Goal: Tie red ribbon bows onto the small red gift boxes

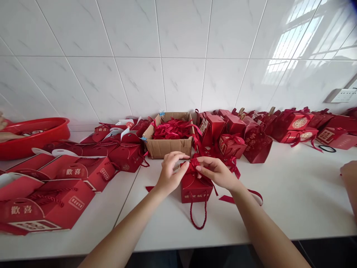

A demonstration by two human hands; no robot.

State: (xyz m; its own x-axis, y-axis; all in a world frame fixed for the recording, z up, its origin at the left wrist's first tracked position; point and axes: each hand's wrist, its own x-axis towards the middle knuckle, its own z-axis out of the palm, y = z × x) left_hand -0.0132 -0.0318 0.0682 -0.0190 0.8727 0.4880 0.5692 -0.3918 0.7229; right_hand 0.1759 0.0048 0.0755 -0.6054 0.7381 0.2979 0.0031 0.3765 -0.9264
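Red gift box (193, 190) stands near the front edge of the white table (279, 193), straight before the person, with its cord handle (198, 217) lying in a loop toward the camera; its flaps are closed and gathered at the top, so the folding looks done. A ribbon (193, 163) is bunched into loops on that top, while its loose ends trail flat on the table to the right and left of the box; as far as can be judged, the bow is formed but not yet pulled tight or trimmed.

Both hands meet over the top of the box, close together; the left hand (170, 173) has its fingers curled, thumb and fingertips pinched on one side of the ribbon; the right hand (217, 173) pinches the other side, palm turned down, the remaining fingers half folded; neither hand grips the box itself.

Farther back, a cardboard carton (167, 147) holds a heap of red ribbons; to its left lie flat, unassembled boxes (55, 201) in a spread; to its right stand bowed boxes (234, 145) in a row along the wall; a red basin (36, 134) sits at the far left; another person's hand (348, 173) shows at the right edge; white wall tiles close the view.
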